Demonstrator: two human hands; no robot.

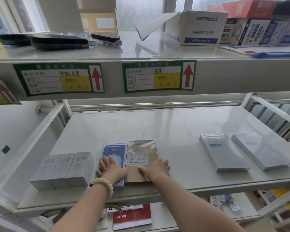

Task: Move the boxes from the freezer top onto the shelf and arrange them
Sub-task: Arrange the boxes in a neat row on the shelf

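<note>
head view: your left hand (pixel 111 169) lies flat on the blue box (pixel 115 151), fingers straight, pressing. your right hand (pixel 155 169) holds the gold box (pixel 141 153), thumb on top, fingers curled over its right edge. both flat, glossy cartons touch side by side on the smooth white shelf (pixel 174 131). left: three silver boxes (pixel 64 169), packed tight. right: two pale boxes (pixel 223 151), apart. bead bracelet (pixel 104 183) on your left wrist.
</note>
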